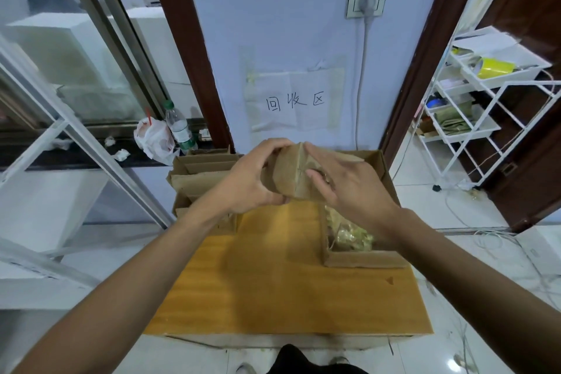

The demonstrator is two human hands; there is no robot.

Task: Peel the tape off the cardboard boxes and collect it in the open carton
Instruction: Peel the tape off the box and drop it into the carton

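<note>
Over the table [273, 282] the left hand [252, 179] grips a small box [288, 179] and the right hand [349, 188] clasps its other side, thumb at the tape [299, 170]: peeling looks barely begun, needing a lifted edge before the nearby open carton [364, 261].

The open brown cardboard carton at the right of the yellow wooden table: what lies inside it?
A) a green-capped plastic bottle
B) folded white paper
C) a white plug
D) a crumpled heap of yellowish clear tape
D: a crumpled heap of yellowish clear tape shows inside the open brown cardboard carton, below the right hand, which with the left hand grips a small brown cardboard box.
</note>
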